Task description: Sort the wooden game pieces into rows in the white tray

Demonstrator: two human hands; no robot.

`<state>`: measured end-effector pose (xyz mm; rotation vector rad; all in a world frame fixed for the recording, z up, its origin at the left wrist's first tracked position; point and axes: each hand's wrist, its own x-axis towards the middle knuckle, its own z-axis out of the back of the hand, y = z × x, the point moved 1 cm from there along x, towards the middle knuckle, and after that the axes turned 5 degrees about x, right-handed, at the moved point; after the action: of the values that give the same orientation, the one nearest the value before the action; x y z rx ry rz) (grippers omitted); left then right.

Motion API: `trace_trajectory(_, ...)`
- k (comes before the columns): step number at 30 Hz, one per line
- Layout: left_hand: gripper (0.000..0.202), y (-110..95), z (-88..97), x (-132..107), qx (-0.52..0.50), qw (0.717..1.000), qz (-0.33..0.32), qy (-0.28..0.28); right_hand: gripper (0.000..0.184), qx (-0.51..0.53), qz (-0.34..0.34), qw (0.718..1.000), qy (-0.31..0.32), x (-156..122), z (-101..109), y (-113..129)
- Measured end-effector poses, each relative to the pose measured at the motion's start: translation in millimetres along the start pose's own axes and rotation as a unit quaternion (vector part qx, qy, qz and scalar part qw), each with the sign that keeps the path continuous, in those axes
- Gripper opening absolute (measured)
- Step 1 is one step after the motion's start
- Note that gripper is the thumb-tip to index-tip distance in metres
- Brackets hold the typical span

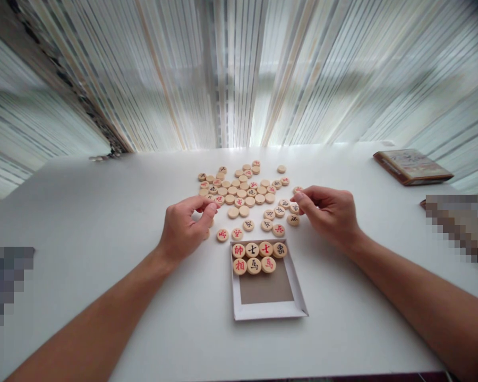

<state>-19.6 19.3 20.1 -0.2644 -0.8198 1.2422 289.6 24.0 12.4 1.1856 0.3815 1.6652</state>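
My left hand is at the left side of the scattered pieces, thumb and index finger pinched together; whether something small sits between them is hidden. My right hand is curled at the right side of the spread, its thumb and fingertips together beside a black-marked xiangqi piece; what they hold, if anything, I cannot make out. Round wooden xiangqi pieces lie between the hands, some face up with red or black characters, others blank side up. Nearer me, a shallow white box tray holds two rows of face-up pieces.
Both hands work over a white table. A flat brown-edged box lies at the back right, with another partly blurred-out object in front of it. String curtains hang behind the table's far edge. A pixelated dark item is at the left.
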Motion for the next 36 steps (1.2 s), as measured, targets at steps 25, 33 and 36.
trace_trajectory(25,0.026,-4.5,1.6,0.4,0.017,1.0,-0.001,0.005,0.039,-0.014,-0.017,1.0,0.012,-1.0,0.3,4.4)
trace_trajectory(33,0.027,-3.4,1.1,0.6,0.012,1.0,0.009,0.013,0.039,-0.008,-0.024,1.0,0.017,-0.9,-0.2,4.6)
trace_trajectory(36,0.026,-3.8,1.4,0.5,0.014,1.0,0.007,0.013,0.039,-0.002,-0.023,1.0,0.017,-0.9,-0.4,4.8)
